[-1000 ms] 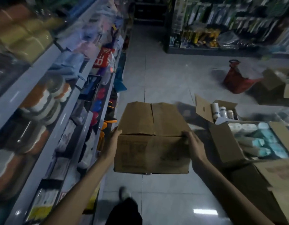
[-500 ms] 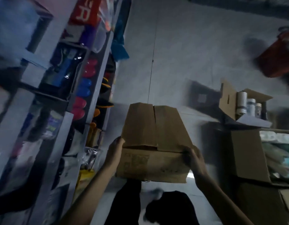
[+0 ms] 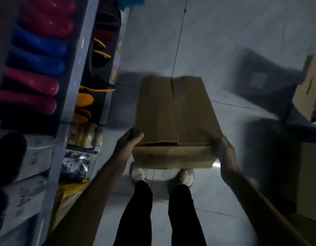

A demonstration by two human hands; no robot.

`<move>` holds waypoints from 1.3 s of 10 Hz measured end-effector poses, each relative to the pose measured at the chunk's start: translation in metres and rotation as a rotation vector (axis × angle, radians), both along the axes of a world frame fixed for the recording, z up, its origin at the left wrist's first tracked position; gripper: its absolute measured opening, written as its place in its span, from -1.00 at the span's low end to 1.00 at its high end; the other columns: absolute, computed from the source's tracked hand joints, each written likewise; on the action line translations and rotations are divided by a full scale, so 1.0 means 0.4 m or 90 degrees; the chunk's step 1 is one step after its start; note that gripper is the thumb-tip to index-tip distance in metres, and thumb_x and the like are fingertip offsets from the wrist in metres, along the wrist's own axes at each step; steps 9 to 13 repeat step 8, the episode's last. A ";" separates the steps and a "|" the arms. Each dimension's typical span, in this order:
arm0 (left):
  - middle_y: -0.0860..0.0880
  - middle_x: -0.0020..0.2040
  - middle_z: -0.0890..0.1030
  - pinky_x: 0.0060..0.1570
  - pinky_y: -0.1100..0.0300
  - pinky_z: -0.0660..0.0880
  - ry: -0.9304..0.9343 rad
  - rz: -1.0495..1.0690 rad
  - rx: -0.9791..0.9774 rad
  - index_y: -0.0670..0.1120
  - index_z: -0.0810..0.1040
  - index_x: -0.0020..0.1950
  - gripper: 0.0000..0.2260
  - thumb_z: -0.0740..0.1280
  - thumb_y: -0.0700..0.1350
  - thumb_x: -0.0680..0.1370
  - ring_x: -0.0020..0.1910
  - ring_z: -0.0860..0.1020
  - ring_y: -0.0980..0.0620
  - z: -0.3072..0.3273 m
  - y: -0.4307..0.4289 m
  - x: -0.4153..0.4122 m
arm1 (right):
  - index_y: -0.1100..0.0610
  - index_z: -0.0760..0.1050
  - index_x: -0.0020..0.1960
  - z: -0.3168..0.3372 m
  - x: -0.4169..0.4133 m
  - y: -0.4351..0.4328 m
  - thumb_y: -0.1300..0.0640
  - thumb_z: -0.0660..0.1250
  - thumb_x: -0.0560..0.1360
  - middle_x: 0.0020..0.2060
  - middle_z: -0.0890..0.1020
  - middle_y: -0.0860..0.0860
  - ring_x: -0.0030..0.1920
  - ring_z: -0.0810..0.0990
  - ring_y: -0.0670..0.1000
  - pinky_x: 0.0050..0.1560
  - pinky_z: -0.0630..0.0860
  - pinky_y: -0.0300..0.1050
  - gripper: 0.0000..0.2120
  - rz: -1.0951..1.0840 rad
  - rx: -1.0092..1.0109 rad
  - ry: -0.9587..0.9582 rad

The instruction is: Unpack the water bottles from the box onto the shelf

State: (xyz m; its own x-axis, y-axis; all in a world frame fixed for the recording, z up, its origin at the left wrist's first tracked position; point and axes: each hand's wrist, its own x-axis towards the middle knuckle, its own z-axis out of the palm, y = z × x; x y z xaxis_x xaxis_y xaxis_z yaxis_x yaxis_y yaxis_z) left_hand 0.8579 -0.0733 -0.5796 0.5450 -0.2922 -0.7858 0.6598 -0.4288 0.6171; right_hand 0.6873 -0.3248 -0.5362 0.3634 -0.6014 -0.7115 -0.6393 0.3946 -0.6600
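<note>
1. My left hand (image 3: 126, 146) grips the closed cardboard box (image 3: 175, 121) at its near left corner, thumb on top.
2. My right hand (image 3: 224, 153) clasps its right corner.
3. The box hangs above the tiled floor (image 3: 215, 41), beside the shelf (image 3: 72, 82).

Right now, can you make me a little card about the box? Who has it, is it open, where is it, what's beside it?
Thing: box, brown cardboard, flaps closed
Held by: left hand and right hand, one at each near corner
Where: in the air above the floor and the shoes
Beside it: shelf on the left
Inside: hidden by the flaps
</note>
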 end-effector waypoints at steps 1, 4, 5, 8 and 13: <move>0.04 0.29 0.66 0.39 -0.06 0.47 0.000 -0.025 0.023 0.03 0.53 0.44 -0.59 0.41 -0.11 0.59 0.28 0.62 0.00 -0.105 -0.057 0.047 | -0.07 0.61 0.21 -0.116 0.051 -0.090 0.04 0.26 0.54 -0.08 0.69 -0.20 -0.05 0.64 -0.14 -0.01 0.53 -0.06 -0.71 0.022 -0.041 -0.038; 0.10 0.40 0.36 0.32 -0.21 0.47 0.083 -0.106 0.164 0.24 0.17 0.60 -0.43 0.31 -0.07 0.66 0.28 0.39 -0.03 -0.590 -0.140 0.024 | -0.03 0.50 0.14 -0.709 -0.024 -0.065 0.25 0.16 0.64 -0.08 0.62 -0.02 -0.09 0.58 0.00 -0.05 0.50 -0.11 -0.76 0.013 0.030 0.063; 0.02 0.32 0.42 0.24 -0.09 0.45 0.061 -0.122 0.210 0.13 0.25 0.57 -0.48 0.31 -0.14 0.65 0.19 0.41 -0.05 -0.711 -0.133 -0.017 | 0.01 0.44 0.13 -0.826 -0.052 0.001 0.20 0.21 0.55 -0.02 0.61 0.08 -0.05 0.59 0.06 -0.06 0.49 -0.07 -0.81 0.026 0.114 0.121; -0.09 -0.07 0.63 -0.04 0.04 0.53 -0.033 -0.248 0.209 0.01 0.61 -0.01 -0.72 0.36 0.00 0.30 -0.09 0.58 -0.11 -0.556 -0.133 -0.004 | 0.10 0.49 0.30 -0.661 -0.011 -0.057 0.23 0.33 0.53 0.22 0.57 0.11 0.18 0.50 0.15 0.13 0.55 0.06 -0.66 0.024 0.199 0.200; -0.09 -0.07 0.63 -0.04 0.04 0.53 -0.033 -0.248 0.209 0.01 0.61 -0.01 -0.72 0.36 0.00 0.30 -0.09 0.58 -0.11 -0.556 -0.133 -0.004 | 0.10 0.49 0.30 -0.661 -0.011 -0.057 0.23 0.33 0.53 0.22 0.57 0.11 0.18 0.50 0.15 0.13 0.55 0.06 -0.66 0.024 0.199 0.200</move>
